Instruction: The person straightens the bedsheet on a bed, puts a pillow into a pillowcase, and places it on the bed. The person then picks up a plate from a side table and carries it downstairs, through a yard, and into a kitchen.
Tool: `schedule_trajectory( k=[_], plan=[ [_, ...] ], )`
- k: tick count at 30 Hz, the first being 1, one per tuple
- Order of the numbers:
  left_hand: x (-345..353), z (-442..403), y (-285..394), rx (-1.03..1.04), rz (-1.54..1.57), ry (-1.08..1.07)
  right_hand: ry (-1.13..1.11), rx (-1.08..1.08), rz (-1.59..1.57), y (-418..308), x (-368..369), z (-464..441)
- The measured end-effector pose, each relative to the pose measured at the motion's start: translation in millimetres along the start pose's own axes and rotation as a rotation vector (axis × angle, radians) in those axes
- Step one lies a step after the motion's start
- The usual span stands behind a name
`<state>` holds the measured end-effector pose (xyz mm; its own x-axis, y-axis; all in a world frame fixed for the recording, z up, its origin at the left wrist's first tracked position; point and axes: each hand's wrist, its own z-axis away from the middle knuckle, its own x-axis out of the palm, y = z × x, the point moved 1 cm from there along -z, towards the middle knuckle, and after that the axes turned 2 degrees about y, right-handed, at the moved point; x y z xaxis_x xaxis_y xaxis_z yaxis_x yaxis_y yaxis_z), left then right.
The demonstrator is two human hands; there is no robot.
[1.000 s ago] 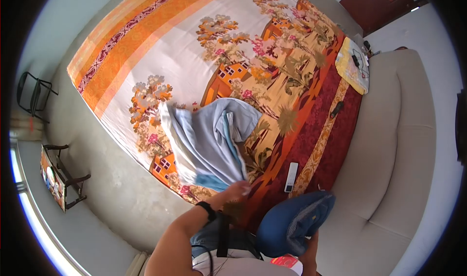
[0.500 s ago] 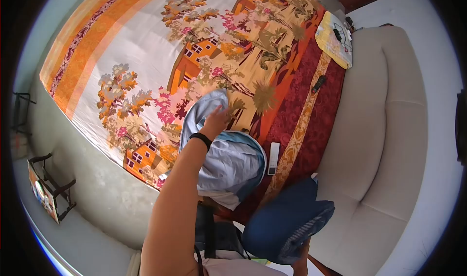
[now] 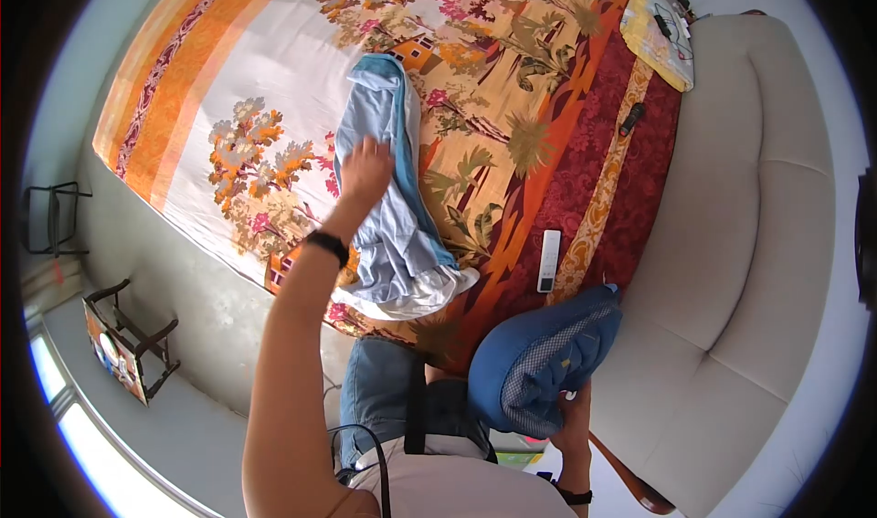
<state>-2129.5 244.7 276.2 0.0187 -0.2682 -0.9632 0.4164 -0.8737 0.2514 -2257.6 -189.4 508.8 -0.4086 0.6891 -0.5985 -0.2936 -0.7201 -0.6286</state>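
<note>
A light grey-blue cloth (image 3: 397,235) with teal and white edges lies bunched lengthwise on the patterned bedspread (image 3: 274,79). My left hand (image 3: 367,169), with a black band on its wrist, rests on the cloth's upper half, its fingers curled together on the fabric. At the lower right, a blue cushion-like item (image 3: 512,363) with mesh side panels is held up off the bed. Beneath it my right hand (image 3: 574,417) grips its underside; most of the fingers are hidden behind it.
A white remote (image 3: 549,260) and a small black object (image 3: 631,119) lie on the bedspread's red border. Cables rest on a yellow-edged cloth (image 3: 653,34) at the upper right. A beige sofa (image 3: 713,207) flanks the bed on the right; a chair (image 3: 137,340) stands left.
The grey-blue cloth has changed from a spread shape to a narrow, elongated one reaching farther up the bed. My left hand has moved up and left. The blue item remains in my right hand.
</note>
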Motion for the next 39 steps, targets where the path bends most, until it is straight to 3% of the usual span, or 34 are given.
schedule_trajectory(
  k=[1,2,3,4,5,7,8,10,11,13,14,16,18,20,24,26,29,30,33,34,35,37,39],
  plan=[
    [27,44,-6,-0.045,0.031,0.031,-0.033,0.002,0.013,1,2,-3],
    [37,85,-2,-0.32,0.081,-0.075,-0.065,0.004,0.025,1,5,-5],
    [34,116,8,-0.583,0.081,-0.29,-0.06,-0.025,0.031,5,9,-9],
    [123,157,-20,-0.693,0.123,-0.544,-0.063,-0.033,0.043,5,8,-10],
    [115,183,-18,-0.597,0.259,-0.71,-0.066,-0.04,0.055,6,7,-11],
    [140,216,-48,-0.364,0.574,-0.868,-0.186,-0.255,0.502,1,4,-16],
    [133,230,-62,-0.369,0.571,-0.877,-0.192,-0.248,0.501,6,5,-18],
    [95,255,-86,-0.95,0.627,-0.378,-0.166,-0.159,0.235,21,10,-28],
    [77,265,-87,-0.96,0.618,-0.374,-0.16,-0.13,0.144,26,13,-33],
    [43,274,-83,-0.996,0.163,-0.184,-0.163,-0.373,0.536,23,28,-56],
    [39,274,-80,-1.002,0.152,-0.177,-0.17,-0.379,0.526,22,42,-68],
    [36,264,-65,-0.414,0.128,0.033,-0.294,-0.587,0.693,17,80,-86],
    [70,257,-53,-0.292,0.31,-0.093,-0.396,-0.705,0.608,7,123,-93],
    [70,236,-24,-0.425,0.339,-0.279,-0.383,-0.773,0.619,7,162,-92],
    [126,236,10,-0.725,0.257,-0.064,-0.397,-0.684,0.835,-5,191,-85],
    [125,235,19,-0.906,0.556,-0.146,-0.517,-0.64,0.87,-5,184,-81],
    [136,244,33,-1.088,0.574,-0.055,-0.383,-0.682,0.683,13,194,-65],
    [144,247,43,-1.118,0.576,0.044,-0.382,-0.684,0.682,18,197,-69],
    [143,246,63,-1.147,0.601,0.039,-0.347,-0.667,0.881,26,206,-77],
    [142,242,58,-1.148,0.599,0.037,-0.256,-0.684,0.773,26,203,-85],
    [141,238,52,-1.007,0.694,0.007,-0.173,-0.697,0.666,27,199,-92],
    [124,225,32,-0.834,0.789,-0.125,-0.182,-0.732,0.646,15,189,-109],
    [111,222,0,-0.479,0.446,-0.138,-0.118,-0.878,0.631,4,177,-126]
  ],
)
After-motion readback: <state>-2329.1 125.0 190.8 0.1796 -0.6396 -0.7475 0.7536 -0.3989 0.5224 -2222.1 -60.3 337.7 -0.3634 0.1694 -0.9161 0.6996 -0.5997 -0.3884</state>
